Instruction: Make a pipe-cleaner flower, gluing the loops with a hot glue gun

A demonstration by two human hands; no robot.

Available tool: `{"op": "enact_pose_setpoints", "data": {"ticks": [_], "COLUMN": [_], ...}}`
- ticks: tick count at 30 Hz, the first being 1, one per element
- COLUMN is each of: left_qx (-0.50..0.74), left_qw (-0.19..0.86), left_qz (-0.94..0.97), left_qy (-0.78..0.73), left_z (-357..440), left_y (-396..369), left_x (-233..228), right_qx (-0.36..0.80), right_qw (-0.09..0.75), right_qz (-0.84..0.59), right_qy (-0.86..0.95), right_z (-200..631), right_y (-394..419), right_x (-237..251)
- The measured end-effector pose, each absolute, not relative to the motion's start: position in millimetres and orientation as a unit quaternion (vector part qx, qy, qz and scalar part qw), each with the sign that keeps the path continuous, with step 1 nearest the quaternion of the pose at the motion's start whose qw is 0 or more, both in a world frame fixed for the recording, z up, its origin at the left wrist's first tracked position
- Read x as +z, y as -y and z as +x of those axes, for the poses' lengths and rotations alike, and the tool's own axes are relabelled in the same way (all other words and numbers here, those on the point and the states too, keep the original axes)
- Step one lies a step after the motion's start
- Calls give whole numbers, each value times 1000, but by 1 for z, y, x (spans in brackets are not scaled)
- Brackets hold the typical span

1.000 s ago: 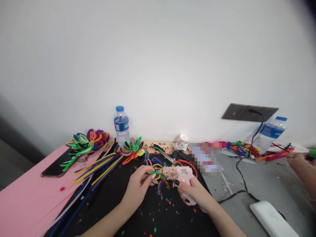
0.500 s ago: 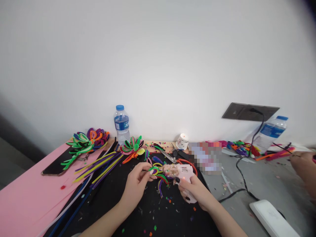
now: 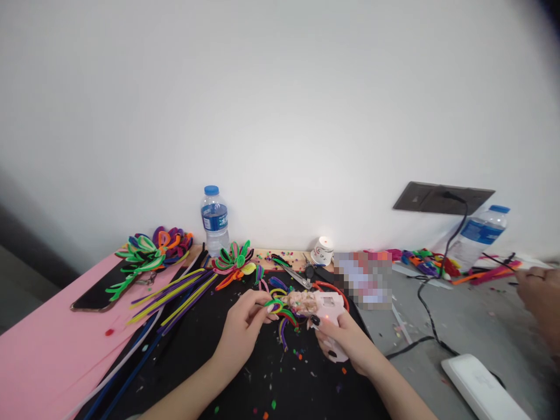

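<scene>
In my left hand (image 3: 245, 322), thumb and fingers pinch a looped pipe cleaner piece (image 3: 275, 305) of green, yellow and purple. My right hand (image 3: 343, 338) is wrapped round a pale pink glue gun (image 3: 331, 304) with a small orange light on its side. The gun's crusted front end points left, close by the pinched loops; whether its tip touches them I cannot tell. More curled pipe cleaners (image 3: 284, 337) in purple and yellow lie just below. Behind the gun, scissors (image 3: 294, 273) rest partly open on the black mat (image 3: 245, 379).
Pipe cleaner flowers (image 3: 234, 263) and straight yellow and purple pipe cleaners (image 3: 186, 300) lie left, near a phone (image 3: 94, 291). A water bottle (image 3: 215, 221) and a paper cup (image 3: 322, 251) stand by the wall. Right are a black cable (image 3: 431, 315), a white box (image 3: 481, 385) and another person's hand (image 3: 540, 297).
My hands stay nearly in place, with the pinched loops and the glue gun held close together. At the far right the other person's hand has shifted slightly.
</scene>
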State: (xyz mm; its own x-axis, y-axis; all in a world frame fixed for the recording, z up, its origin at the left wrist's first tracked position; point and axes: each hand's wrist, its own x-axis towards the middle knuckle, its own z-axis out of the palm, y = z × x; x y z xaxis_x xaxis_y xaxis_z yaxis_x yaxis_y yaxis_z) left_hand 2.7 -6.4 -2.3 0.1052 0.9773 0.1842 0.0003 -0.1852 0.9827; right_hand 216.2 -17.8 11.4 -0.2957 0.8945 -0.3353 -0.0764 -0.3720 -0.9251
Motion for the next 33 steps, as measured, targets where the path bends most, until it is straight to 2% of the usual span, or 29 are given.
{"op": "enact_pose_setpoints", "data": {"ticks": [33], "left_qx": [515], "left_qw": [448], "left_qz": [595], "left_qy": [-423], "left_z": [1], "left_y": [7], "left_x": [-5], "right_qx": [680], "right_qw": [354], "right_qz": [-477], "right_qy": [429], "right_z": [217], "right_y": [18], "right_x": [7]}}
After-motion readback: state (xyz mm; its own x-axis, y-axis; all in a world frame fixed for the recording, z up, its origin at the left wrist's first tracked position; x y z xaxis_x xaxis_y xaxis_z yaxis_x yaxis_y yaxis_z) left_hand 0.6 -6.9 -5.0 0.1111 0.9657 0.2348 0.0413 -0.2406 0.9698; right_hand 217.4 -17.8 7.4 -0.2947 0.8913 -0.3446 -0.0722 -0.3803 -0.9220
